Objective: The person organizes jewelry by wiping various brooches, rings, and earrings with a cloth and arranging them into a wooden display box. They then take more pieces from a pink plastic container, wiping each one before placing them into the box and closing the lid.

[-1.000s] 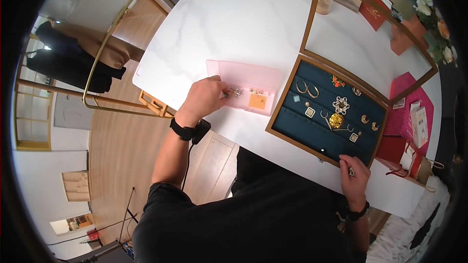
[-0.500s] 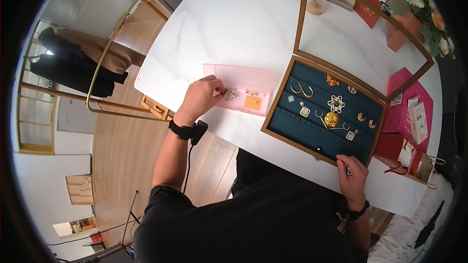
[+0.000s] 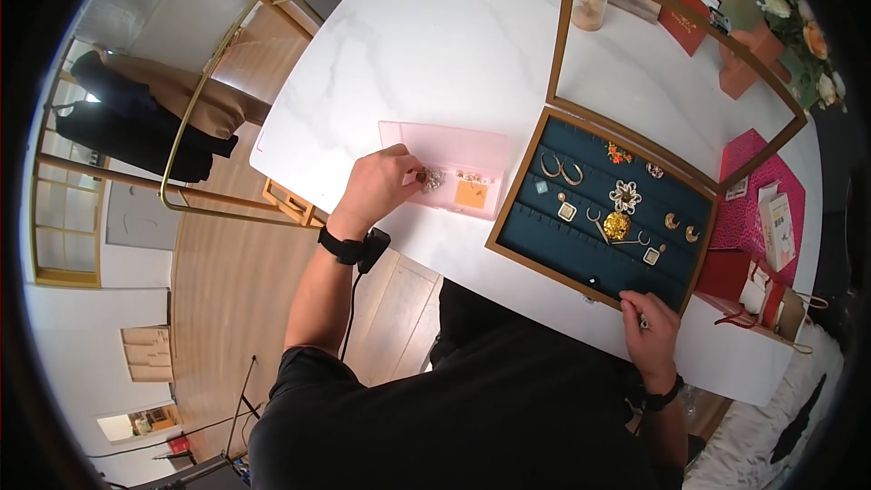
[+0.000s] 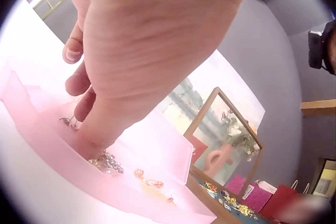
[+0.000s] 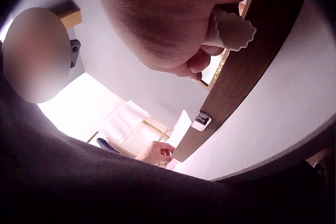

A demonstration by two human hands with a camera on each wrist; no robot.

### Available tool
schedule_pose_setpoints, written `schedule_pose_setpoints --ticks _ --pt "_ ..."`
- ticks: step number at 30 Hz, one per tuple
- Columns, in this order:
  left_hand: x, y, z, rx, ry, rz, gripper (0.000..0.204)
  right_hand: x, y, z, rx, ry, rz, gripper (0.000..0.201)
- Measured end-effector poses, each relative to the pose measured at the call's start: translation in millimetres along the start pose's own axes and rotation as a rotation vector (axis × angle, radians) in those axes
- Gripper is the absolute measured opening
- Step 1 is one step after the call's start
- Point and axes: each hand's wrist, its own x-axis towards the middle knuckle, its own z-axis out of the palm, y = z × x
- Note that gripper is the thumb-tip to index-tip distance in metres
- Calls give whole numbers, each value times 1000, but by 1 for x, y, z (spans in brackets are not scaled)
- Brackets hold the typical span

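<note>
Over the left end of an open pink box [image 3: 390,138], the left hand [image 3: 376,186] pinches a small piece of jewelry; its exact shape is unclear. Beside its fingertips lies a silver cluster [image 4: 107,163] inside the box. The right hand [image 3: 651,334] is at the front edge of a wooden jewelry case [image 3: 549,265] with its glass lid raised. Its curled fingers hold a pale, scalloped-edged piece [image 5: 237,30], partly hidden by the hand. Earrings, a white flower piece [image 3: 624,196] and a yellow round piece [image 3: 617,225] lie on the case's dark green lining.
An orange-yellow card [image 3: 471,193] and small pieces lie in the pink box's right part. Right of the case are a bright pink pouch [image 3: 749,156], small cards and a red bag [image 3: 726,277]. Behind it stand a glass dome [image 3: 590,5] and flowers. A gold rack is at left.
The camera view has shifted slightly. The left hand stays over the pink box, its fingertips slightly shifted among the jewelry. The right hand has moved slightly left along the case's front edge.
</note>
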Motion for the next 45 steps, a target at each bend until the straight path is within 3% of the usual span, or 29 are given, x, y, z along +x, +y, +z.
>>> schedule_pose_setpoints --ticks 10,13,18,20,22,24,28,32,38,42,45 --pt "-1 2 4 -59 27 39 17 0 -5 -5 25 4 2 11" --pt "-3 7 -6 -45 111 43 11 1 -4 -7 41 13 6 11" --pt "-2 53 -31 -321 105 15 18 1 -5 -12 32 47 -10 12" --pt "1 84 -23 -702 27 84 19 1 -9 -14 33 65 -13 14" --pt "2 134 -7 -992 -181 119 18 2 -12 -15 80 99 -13 19" --pt "3 177 11 -1260 -539 -40 18 3 -13 -16 23 132 -39 27" --pt "11 241 46 -1398 -729 66 19 2 -9 -25 1 154 -204 32" --pt "20 266 61 -1349 -768 144 18 -13 7 -29 -34 161 -252 33" --pt "25 278 66 -1335 -881 85 15 -22 17 -32 -8 160 -241 30" --pt "25 277 65 -1330 -876 105 16 -20 13 -33 -17 141 -226 30" --pt "24 279 64 -1352 -841 125 16 -13 10 -38 137 113 -148 30"
